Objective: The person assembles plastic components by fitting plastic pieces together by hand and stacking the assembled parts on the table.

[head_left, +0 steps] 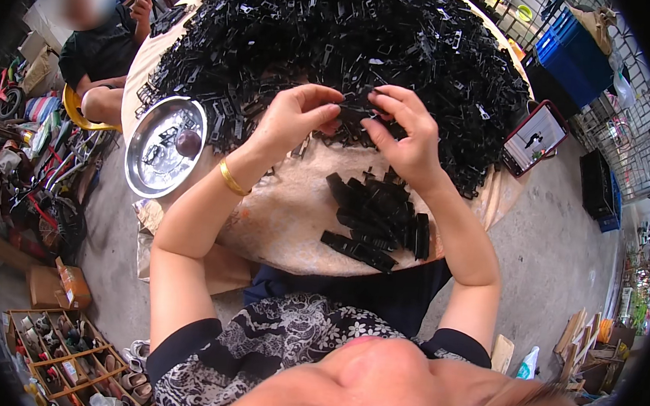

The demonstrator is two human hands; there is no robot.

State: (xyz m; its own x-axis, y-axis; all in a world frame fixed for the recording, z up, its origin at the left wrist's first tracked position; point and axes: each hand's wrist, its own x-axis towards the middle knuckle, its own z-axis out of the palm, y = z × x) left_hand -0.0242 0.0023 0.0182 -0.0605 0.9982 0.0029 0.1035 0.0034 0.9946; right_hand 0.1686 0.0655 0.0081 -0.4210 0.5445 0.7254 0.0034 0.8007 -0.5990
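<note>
My left hand [293,116] and my right hand [405,133] meet over the round table [285,223], both pinching a small black plastic part [355,111] between their fingertips. Behind the hands a huge heap of the same black parts [338,36] covers most of the table. In front of my right wrist lies a smaller stack of black parts [377,218] near the table's front edge. A gold bangle sits on my left wrist.
A round metal tray [163,144] with a few black parts and a dark round fruit sits at the table's left. A phone in a red case [535,137] leans at the right. Another person [100,48] sits at far left. Blue crates [577,51] stand behind.
</note>
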